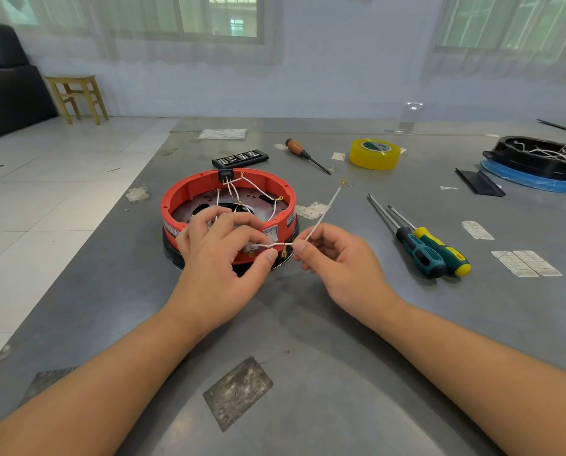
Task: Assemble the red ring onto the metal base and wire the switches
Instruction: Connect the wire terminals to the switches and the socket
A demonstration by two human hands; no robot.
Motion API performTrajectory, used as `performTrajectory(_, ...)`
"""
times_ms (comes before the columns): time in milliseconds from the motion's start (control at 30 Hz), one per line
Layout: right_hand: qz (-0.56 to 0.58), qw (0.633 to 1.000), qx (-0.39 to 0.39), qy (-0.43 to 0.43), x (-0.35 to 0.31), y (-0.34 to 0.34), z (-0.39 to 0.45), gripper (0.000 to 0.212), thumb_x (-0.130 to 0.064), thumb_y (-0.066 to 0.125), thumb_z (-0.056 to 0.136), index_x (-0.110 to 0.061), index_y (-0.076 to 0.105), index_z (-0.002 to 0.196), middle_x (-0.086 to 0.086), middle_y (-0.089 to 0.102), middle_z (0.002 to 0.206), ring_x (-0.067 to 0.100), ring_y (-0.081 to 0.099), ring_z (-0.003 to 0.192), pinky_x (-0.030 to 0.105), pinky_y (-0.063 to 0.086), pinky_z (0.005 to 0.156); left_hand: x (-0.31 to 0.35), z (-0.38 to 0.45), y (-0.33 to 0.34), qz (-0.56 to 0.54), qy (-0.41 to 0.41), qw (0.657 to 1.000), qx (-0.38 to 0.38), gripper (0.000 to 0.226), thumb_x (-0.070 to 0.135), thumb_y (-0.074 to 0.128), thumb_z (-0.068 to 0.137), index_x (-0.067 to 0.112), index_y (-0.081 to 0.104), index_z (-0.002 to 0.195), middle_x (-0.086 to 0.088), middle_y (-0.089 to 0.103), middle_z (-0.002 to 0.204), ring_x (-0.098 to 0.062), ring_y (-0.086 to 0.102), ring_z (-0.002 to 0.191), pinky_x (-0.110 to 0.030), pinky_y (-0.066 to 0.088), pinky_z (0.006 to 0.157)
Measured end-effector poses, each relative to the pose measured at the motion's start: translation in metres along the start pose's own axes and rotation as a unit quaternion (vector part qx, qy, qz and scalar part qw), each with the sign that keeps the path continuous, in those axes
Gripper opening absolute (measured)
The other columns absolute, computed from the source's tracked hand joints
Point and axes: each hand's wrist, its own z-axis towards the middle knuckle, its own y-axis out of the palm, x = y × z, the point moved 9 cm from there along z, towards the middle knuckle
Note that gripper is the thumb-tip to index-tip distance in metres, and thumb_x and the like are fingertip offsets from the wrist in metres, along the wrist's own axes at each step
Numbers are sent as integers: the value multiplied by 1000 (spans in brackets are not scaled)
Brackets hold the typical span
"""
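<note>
Grey metal tabletop [357, 324]: red plastic ring [189, 195] sits on round metal base [209, 210], mid-tabletop. Left hand [219, 258] and right hand [337, 261] fingers pinch thin white wire [321, 218], long axis slanting up toward far right edge.

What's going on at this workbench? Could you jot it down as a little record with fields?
Workpiece: red ring seated on the metal base, on a grey table
Left hand: pinches a short white wire at the ring's front
Right hand: pinches a long white wire angled up and away
Wiring: more white wires run from a black switch at the ring's far wall
Nearby: two screwdrivers, yellow tape roll
</note>
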Motion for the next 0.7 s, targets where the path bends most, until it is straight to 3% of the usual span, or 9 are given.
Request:
performTrajectory(133,23,1000,-12,12,1,0,0,8,-16,68,98,-9,72,95,-2,74,81,8,67,72,17,52,68,-8,1,-2,2,-17,1000,16,12,35,63,94,31,70,85,20,64,118,-5,33,127,-27,16,98)
performTrajectory(267,-20,999,-26,16,1,2,-1,3,-23,72,96,-22,75,95,-5,74,84,11,68,77,21,56,73,-9,2,-4,9,-8,1000,19,12,31,63,94,29,71,85,19,65,115,-11,38,126,-29,18,95)
performTrajectory(467,19,999,5,30,6,-6,4,4,-16,76,92,-19,77,91,-3,75,78,7,68,70,19,54,67,-28,7,-22,1,-43,998,52,23,50,51,96,36,69,98,26,61,115,0,34,126,-36,20,100)
performTrajectory(600,94,991,42,81,18,-15,7,10,-11,77,90,-20,79,87,4,75,77,11,69,70,22,57,68,-46,7,-16,89,5,994,-64,40,59,46,90,36,63,119,22,56,124,-6,37,134,-34,15,108)
performTrajectory(700,141,982,55,110,26,-18,8,14,-11,77,90,-23,80,82,7,76,81,14,71,73,24,59,70,-55,7,-15,71,-5,994,-80,37,57,45,92,43,61,122,21,59,127,-5,45,133,-33,14,111)
